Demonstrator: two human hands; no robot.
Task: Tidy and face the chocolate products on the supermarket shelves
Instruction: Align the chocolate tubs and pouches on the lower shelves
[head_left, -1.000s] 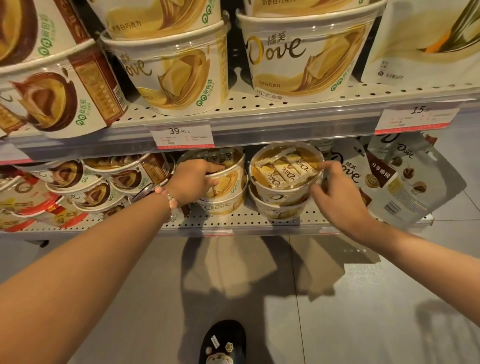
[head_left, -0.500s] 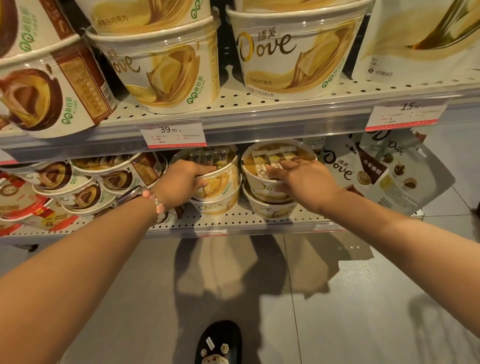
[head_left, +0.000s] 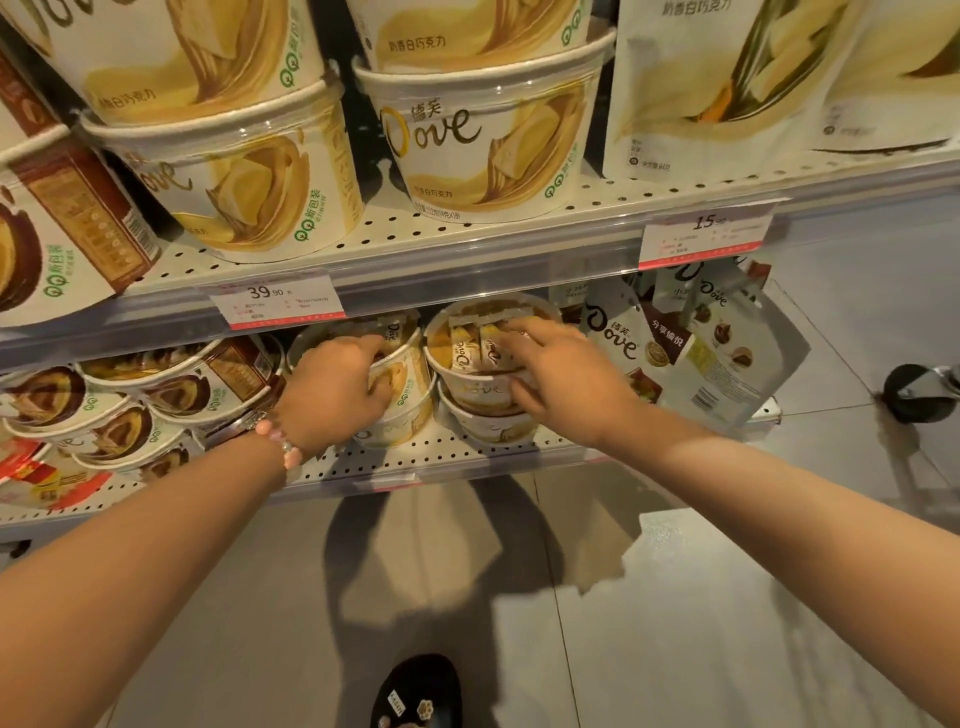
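Note:
Two stacks of cream Dove white-chocolate tubs stand on the lower shelf (head_left: 457, 457). My left hand (head_left: 335, 387) grips the rim of the left top tub (head_left: 402, 364), fingers curled over its lid. My right hand (head_left: 558, 376) holds the right top tub (head_left: 470, 358), fingers spread over its clear lid and thumb against its side. A second tub sits under each one.
Brown Dove tubs (head_left: 156, 395) lie tilted to the left, Dove pouches (head_left: 691, 353) lean to the right. Large cream tubs (head_left: 483, 145) fill the upper shelf (head_left: 467, 260) above price tags. A cart wheel (head_left: 911, 392) stands on the floor at right; my shoe (head_left: 418, 693) is below.
My right hand moved from the right tub's right side onto its lid and front. The left hand kept its grip on the left tub. The view shifted slightly.

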